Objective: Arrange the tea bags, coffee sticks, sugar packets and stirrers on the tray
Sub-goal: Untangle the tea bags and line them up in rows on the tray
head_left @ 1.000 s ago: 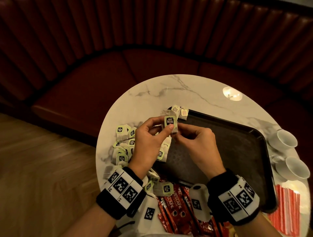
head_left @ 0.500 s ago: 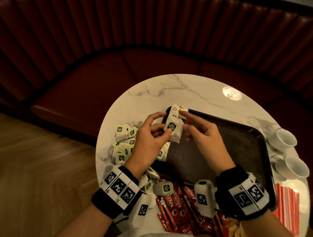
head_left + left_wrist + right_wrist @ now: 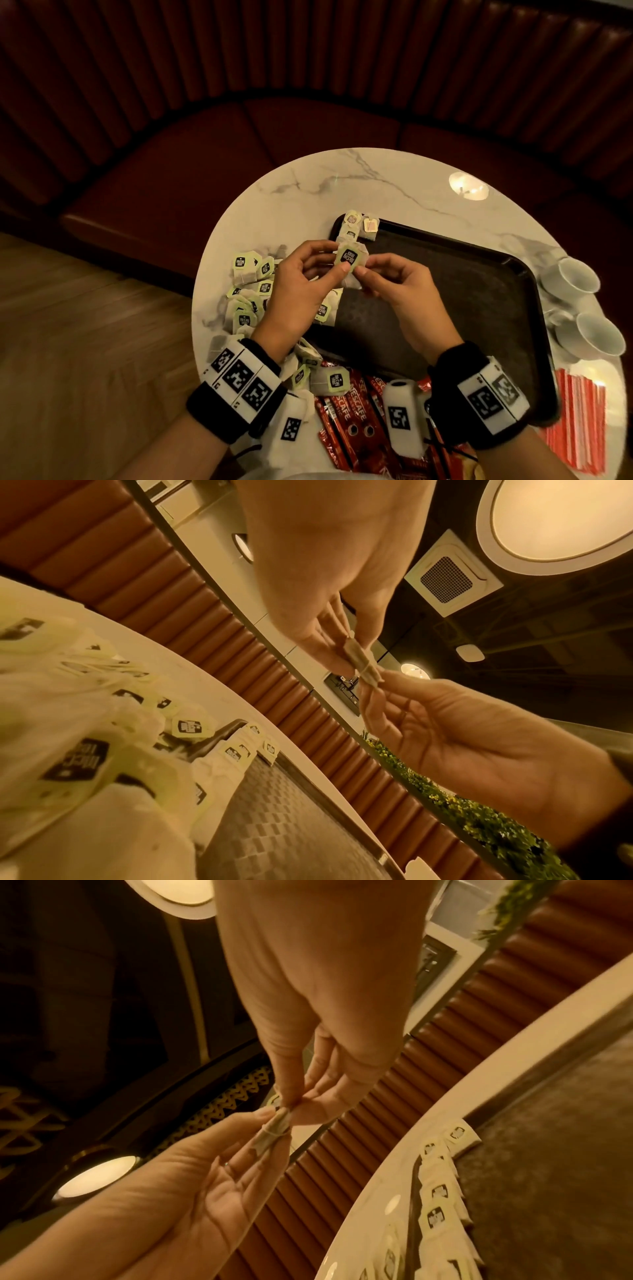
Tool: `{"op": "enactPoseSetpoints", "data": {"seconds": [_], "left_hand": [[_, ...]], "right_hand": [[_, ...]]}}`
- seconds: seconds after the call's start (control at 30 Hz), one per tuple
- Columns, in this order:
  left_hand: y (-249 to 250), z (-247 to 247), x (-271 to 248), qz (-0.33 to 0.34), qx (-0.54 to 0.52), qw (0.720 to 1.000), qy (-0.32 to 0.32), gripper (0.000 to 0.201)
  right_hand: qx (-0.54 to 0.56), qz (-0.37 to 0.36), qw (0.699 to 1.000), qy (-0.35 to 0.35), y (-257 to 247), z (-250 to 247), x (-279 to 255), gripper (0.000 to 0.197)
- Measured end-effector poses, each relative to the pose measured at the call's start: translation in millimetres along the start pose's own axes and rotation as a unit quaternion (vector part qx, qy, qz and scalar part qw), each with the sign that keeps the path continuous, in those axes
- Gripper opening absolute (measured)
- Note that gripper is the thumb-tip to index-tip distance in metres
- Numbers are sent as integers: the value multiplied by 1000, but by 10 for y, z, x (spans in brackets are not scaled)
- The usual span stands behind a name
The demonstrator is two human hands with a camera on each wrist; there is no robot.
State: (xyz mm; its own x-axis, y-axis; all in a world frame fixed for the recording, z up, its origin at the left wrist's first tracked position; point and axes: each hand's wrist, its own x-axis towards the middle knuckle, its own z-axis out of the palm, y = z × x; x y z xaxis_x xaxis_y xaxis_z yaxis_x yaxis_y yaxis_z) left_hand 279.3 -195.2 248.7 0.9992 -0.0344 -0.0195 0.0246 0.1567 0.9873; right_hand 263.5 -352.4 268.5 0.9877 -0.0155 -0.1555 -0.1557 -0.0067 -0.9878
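Both hands pinch one tea bag — left hand w/ thumb and fingers on its left edge, right hand on the right, grip closed on it. Bag held above tray's far-left corner, nr a few bags on the rim. Loose bags piled on worktop left of tray — coffee sticks at near edge.

Most of the tray floor lies bare in front of you, so your hands can pass down onto it freely. Its far left corner is taken by a few tea bags. A loose heap of tea bags crowds the bench left of the tray. Coffee sticks block the near edge, cups and red stirrers the right side. The far bench is open.
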Motion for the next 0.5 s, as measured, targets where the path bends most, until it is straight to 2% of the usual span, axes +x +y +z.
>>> {"op": "enactPoseSetpoints", "data": {"seconds": [0.17, 0.33, 0.4, 0.5], "left_hand": [[-89, -70, 16, -44, 37, 998, 2, 32], [-116, -226, -46, -58, 56, 997, 15, 17], [-164, -329, -113, -67, 68, 995, 15, 13], [-224, -483, -230, -80, 91, 993, 10, 12]], "right_hand": [[14, 34, 997, 64, 175, -163, 295, 10], [-2, 104, 983, 149, 482, -464, 991, 9], [-26, 133, 975, 176, 620, -563, 1270, 14], [-71, 165, 967, 182, 789, -617, 1567, 16]]}}
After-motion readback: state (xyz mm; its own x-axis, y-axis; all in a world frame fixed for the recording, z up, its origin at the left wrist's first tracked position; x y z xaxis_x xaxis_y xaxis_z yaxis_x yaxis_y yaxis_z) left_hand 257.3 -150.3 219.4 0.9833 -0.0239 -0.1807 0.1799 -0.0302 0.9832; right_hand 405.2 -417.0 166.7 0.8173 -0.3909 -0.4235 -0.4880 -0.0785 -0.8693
